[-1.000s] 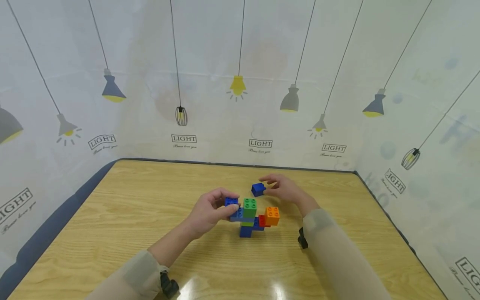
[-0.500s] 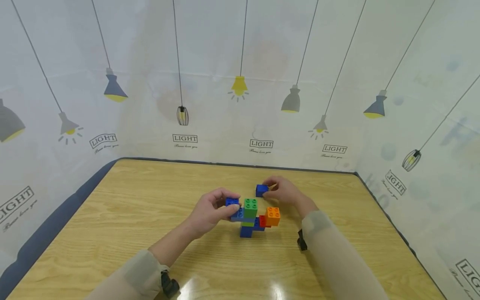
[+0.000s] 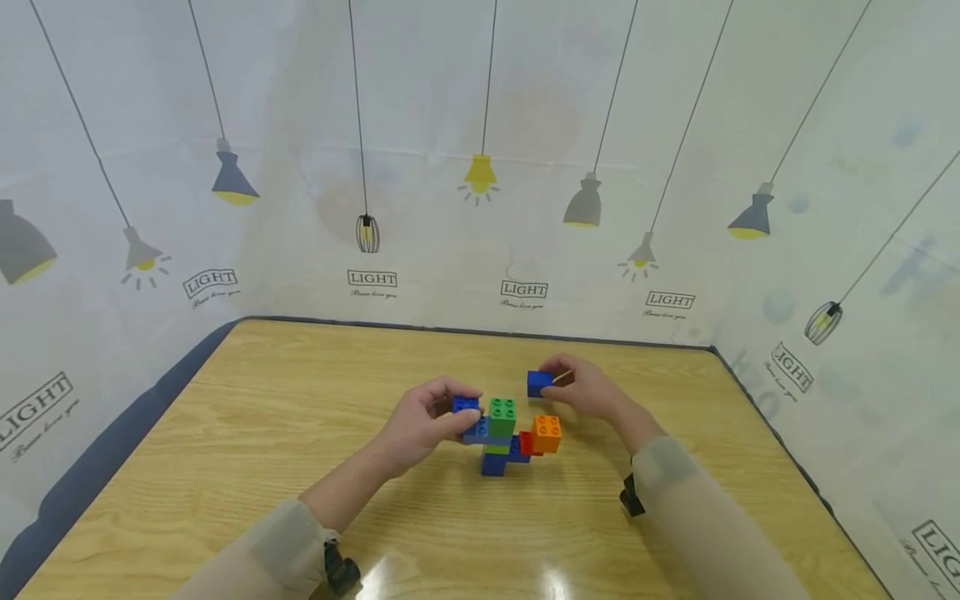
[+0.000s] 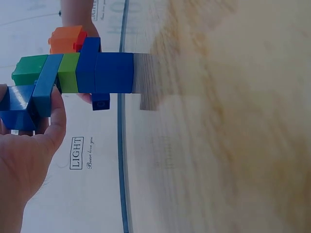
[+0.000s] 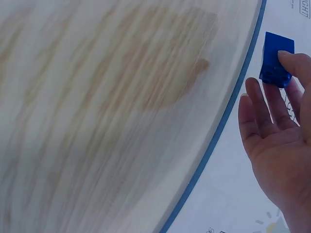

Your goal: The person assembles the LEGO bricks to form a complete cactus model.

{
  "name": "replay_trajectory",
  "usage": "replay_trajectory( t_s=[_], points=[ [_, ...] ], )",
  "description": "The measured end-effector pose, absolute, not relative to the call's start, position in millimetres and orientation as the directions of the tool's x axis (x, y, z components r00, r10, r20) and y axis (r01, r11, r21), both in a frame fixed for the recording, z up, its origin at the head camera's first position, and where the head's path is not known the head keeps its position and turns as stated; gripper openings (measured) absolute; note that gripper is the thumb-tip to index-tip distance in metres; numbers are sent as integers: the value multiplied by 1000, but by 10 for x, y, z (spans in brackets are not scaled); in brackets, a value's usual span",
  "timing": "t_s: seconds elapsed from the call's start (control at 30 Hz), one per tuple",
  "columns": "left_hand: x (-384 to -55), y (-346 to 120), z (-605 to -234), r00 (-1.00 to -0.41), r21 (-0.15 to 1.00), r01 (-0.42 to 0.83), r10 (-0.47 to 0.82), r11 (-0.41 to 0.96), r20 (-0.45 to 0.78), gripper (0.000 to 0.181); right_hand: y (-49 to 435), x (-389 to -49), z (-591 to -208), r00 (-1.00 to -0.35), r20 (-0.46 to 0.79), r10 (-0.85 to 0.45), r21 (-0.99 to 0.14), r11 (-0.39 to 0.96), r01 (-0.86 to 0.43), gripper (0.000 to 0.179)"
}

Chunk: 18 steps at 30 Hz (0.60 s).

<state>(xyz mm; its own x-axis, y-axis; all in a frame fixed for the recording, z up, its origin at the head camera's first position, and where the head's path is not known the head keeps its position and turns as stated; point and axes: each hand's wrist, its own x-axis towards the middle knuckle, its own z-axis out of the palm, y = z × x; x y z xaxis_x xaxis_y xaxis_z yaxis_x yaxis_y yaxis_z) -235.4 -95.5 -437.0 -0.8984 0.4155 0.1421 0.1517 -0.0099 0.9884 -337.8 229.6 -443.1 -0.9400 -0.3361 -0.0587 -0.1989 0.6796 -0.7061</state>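
A toy brick build stands upright on the table, with a dark blue base brick (image 3: 492, 464), a green brick (image 3: 502, 418) on top and an orange brick (image 3: 547, 434) out to its right beside a red one (image 3: 527, 442). At its upper left, my left hand (image 3: 420, 423) grips a dark blue brick (image 4: 18, 104) between thumb and fingers; this brick sits on a lighter blue brick (image 4: 47, 80). Behind the build, my right hand (image 3: 585, 390) pinches a separate blue brick (image 3: 538, 383). In the right wrist view, that brick's studs face the palm, with the thumb across its side.
The wooden table (image 3: 300, 375) ends at the back and sides against a pale wall covering (image 3: 420, 108) printed with hanging lamps. Both wrists carry a small black device (image 3: 632, 496) under the sleeve cuffs.
My right hand has moved right with the blue brick, which has turned so a flat side faces forward. My left hand keeps its hold on the build, which stays in place.
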Motion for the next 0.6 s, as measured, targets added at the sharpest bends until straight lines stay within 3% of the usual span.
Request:
replay_trajectory(
  t_s=[0.6],
  points=[
    [-2357, -959, -4377, -894, 987, 162, 422, -19, 154, 33, 2484, -2906, -4214, -927, 92, -363, -745, 592, -306, 38]
  ],
)
